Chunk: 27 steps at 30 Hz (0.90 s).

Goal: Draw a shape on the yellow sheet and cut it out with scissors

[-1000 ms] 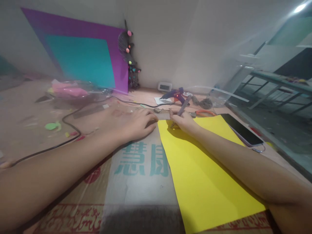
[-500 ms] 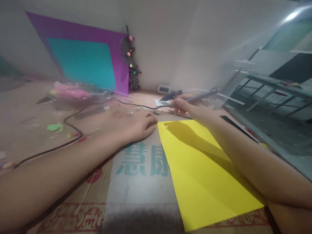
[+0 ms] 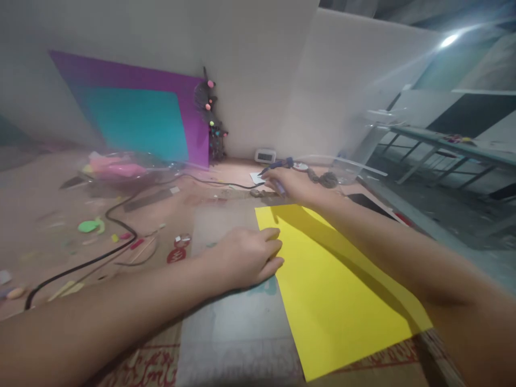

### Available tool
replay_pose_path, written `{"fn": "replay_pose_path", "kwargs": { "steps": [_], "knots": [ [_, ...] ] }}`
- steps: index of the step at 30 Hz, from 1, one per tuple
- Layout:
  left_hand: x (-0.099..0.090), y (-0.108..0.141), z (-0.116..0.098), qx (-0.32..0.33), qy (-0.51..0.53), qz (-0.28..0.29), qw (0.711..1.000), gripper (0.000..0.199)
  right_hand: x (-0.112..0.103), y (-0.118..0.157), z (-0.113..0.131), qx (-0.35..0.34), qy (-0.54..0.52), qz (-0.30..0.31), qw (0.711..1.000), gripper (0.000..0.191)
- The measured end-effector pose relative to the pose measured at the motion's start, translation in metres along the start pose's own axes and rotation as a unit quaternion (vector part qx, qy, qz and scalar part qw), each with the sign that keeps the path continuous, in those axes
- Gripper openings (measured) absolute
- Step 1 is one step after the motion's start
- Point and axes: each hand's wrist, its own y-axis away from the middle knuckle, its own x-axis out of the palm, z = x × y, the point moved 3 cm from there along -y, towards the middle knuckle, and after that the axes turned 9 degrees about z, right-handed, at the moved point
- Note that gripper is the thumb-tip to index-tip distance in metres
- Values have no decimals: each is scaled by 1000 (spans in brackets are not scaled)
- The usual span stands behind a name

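A bright yellow sheet (image 3: pixel 330 290) lies on the table, right of centre. My left hand (image 3: pixel 252 255) rests at its left edge, fingers spread a little over the paper, holding nothing. Beyond the sheet's far edge is my right hand (image 3: pixel 286 183), its fingers closed round a dark pen-like object (image 3: pixel 279 188) whose lower end points down. Beside those fingers, a dark blue tool (image 3: pixel 282 163) on a black cable lies by a small white piece of paper (image 3: pixel 256 177). My right forearm passes above the yellow sheet and shades it.
A purple board with a teal panel (image 3: pixel 137 121) leans on the wall at the left, beside a dark beaded ornament (image 3: pixel 209 102). A black cable (image 3: pixel 108 215) curves among scraps. A small white clock (image 3: pixel 265 156) stands at the back.
My left hand has moved right and nearer, onto the yellow sheet's edge. My right hand has shifted slightly left, and the pen-like object in it now points down instead of sideways.
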Motion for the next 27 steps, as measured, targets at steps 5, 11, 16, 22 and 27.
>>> {"fn": "replay_pose_path", "kwargs": {
  "steps": [5,11,16,22,27],
  "knots": [
    [3,1,-6,-19,-9,42,999,35,34,-31,-16,-3,160,68,985,20],
    [3,0,-8,-24,-28,58,998,38,48,-41,-17,-37,153,112,981,15],
    [2,-1,-9,-21,-37,50,998,35,46,-35,-4,-126,126,128,976,29],
    [0,-1,-10,-22,-31,58,998,34,51,-25,14,-197,41,214,956,15],
    [1,-1,-9,-22,-24,60,998,32,40,-15,16,-119,-6,187,975,12]
  ]
}}
